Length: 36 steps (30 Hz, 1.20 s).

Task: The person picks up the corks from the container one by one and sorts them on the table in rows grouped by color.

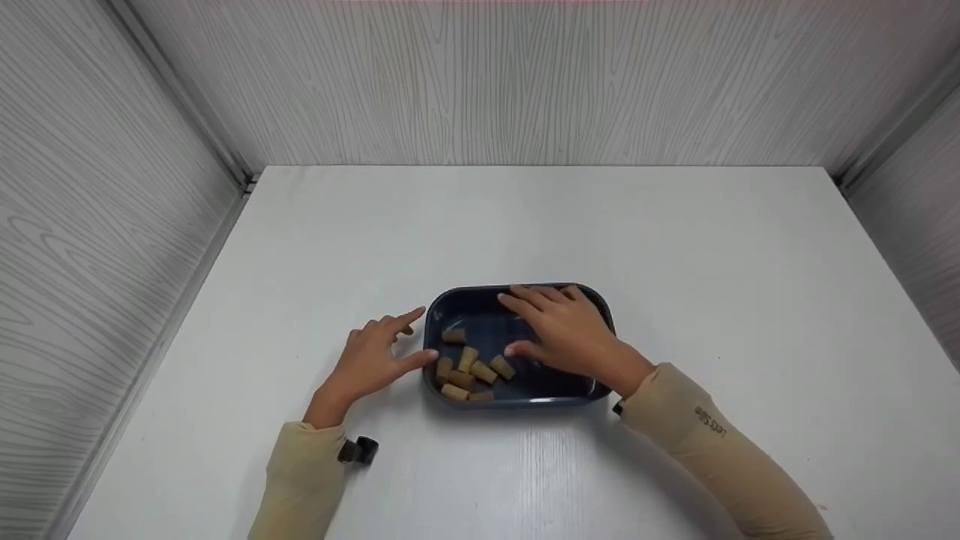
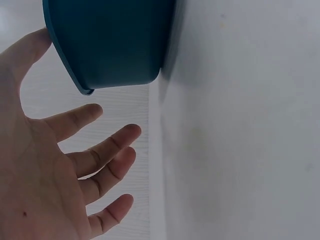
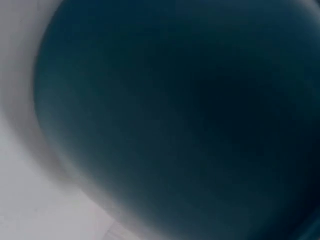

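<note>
The left hand (image 1: 367, 360) is spreading its fingers, gripping nothing, its thumb touching the rim of the blue tray (image 1: 540, 403), perhaps to steady it. The right hand (image 1: 566, 334) is arching over the tray's other end, fingers loose, holding nothing visible. Between both hands, tan corks (image 1: 466, 360) are lying inside, clustering toward the left thumb.

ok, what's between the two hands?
Corks, lying in the left part of the dark blue tray, sit between the left hand and the right hand. Only the head view shows this.
</note>
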{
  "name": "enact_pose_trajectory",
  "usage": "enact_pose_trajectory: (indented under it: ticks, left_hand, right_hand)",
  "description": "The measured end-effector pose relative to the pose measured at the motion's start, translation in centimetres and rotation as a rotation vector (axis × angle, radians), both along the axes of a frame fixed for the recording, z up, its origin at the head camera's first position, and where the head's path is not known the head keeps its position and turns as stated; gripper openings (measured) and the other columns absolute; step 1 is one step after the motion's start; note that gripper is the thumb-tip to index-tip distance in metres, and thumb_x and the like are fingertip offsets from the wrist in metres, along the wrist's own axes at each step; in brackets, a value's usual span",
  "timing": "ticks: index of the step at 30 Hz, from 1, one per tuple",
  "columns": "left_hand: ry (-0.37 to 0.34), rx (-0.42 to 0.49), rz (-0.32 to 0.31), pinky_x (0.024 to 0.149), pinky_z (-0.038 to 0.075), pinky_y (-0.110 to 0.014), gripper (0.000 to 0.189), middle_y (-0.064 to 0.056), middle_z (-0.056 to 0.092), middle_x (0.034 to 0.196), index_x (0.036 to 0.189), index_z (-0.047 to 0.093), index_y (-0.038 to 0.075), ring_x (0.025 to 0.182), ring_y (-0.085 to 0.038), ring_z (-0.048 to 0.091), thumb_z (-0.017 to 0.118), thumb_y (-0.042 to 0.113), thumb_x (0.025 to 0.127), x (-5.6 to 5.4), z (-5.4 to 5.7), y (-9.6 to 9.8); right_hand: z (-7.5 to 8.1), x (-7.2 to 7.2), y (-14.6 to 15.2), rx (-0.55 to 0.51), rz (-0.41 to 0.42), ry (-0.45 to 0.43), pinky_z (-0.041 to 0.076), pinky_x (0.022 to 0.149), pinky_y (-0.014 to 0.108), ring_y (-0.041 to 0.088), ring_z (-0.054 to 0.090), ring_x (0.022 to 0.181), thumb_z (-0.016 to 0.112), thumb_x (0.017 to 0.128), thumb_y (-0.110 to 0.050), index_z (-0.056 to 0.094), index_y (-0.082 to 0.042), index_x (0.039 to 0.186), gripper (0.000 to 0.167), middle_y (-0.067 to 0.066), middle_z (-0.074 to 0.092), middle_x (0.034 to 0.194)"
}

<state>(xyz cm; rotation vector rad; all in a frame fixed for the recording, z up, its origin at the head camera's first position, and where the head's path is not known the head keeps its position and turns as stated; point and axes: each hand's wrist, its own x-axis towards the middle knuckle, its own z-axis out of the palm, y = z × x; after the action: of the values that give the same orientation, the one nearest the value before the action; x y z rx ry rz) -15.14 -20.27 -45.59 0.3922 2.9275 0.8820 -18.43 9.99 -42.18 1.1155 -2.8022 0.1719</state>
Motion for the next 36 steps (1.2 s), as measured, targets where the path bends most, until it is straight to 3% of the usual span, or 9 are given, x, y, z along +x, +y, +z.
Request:
enact_pose_trajectory:
  ticks: [5, 13, 18, 25, 32, 36]
  left_hand:
    - [0.02, -0.025, -0.02, 0.081, 0.034, -0.04, 0.073, -0.004, 0.065, 0.103, 0.145, 0.046, 0.022, 0.091, -0.024, 0.055, 0.066, 0.056, 0.083, 0.0, -0.1, -0.3]
    - [-0.021, -0.039, -0.025, 0.075, 0.03, -0.034, 0.076, -0.001, 0.062, 0.092, 0.145, 0.046, 0.023, 0.08, -0.018, 0.05, 0.066, 0.06, 0.082, 0.0, 0.3, -0.3]
    - [-0.059, -0.011, -0.02, 0.075, 0.027, -0.033, 0.076, 0.0, 0.06, 0.089, 0.145, 0.046, 0.023, 0.078, -0.015, 0.046, 0.068, 0.058, 0.081, 0.0, 0.3, -0.2]
    - [-0.073, 0.0, -0.03, 0.08, 0.03, -0.037, 0.076, 0.002, 0.06, 0.09, 0.146, 0.045, 0.023, 0.081, -0.016, 0.049, 0.067, 0.057, 0.082, 0.2, 0.3, -0.2]
    - [-0.089, 0.033, -0.036, 0.079, 0.028, -0.037, 0.075, 0.001, 0.061, 0.089, 0.145, 0.046, 0.021, 0.069, -0.013, 0.041, 0.068, 0.056, 0.083, 0.2, 0.4, -0.1]
    - [-0.12, 0.07, -0.03, 0.086, 0.031, -0.043, 0.076, 0.002, 0.06, 0.088, 0.146, 0.045, 0.02, 0.064, -0.013, 0.039, 0.07, 0.053, 0.082, 0.1, 0.5, 0.0]
  right_hand:
    - [-0.7, 0.2, -0.8, 0.071, 0.052, -0.062, 0.046, 0.094, 0.05, 0.029, 0.056, 0.122, 0.056, 0.089, -0.06, 0.044, -0.02, 0.146, 0.071, 0.006, 0.053, 0.142]
    - [-1.4, -0.1, -1.0, 0.193, 0.086, -0.255, 0.038, 0.105, 0.057, 0.033, 0.052, 0.128, 0.056, 0.091, -0.056, 0.041, -0.022, 0.147, 0.068, 0.008, 0.052, 0.142]
    - [-1.7, -0.2, -1.3, 0.232, 0.12, -0.307, 0.037, 0.106, 0.057, 0.034, 0.049, 0.131, 0.061, 0.092, -0.047, 0.044, -0.023, 0.145, 0.061, 0.01, 0.052, 0.142]
    - [-2.0, -0.1, -1.4, 0.231, 0.167, -0.276, 0.042, 0.102, 0.055, 0.032, 0.054, 0.124, 0.064, 0.092, -0.04, 0.05, -0.025, 0.141, 0.053, 0.007, 0.057, 0.132]
    - [-2.2, 0.1, -1.5, 0.22, 0.196, -0.171, 0.048, 0.095, 0.052, 0.028, 0.061, 0.112, 0.067, 0.091, -0.031, 0.061, -0.022, 0.13, 0.041, 0.006, 0.061, 0.119]
    - [-1.9, 0.1, -1.1, 0.185, 0.197, -0.131, 0.049, 0.092, 0.051, 0.027, 0.062, 0.108, 0.066, 0.091, -0.03, 0.063, -0.023, 0.126, 0.036, 0.004, 0.063, 0.116]
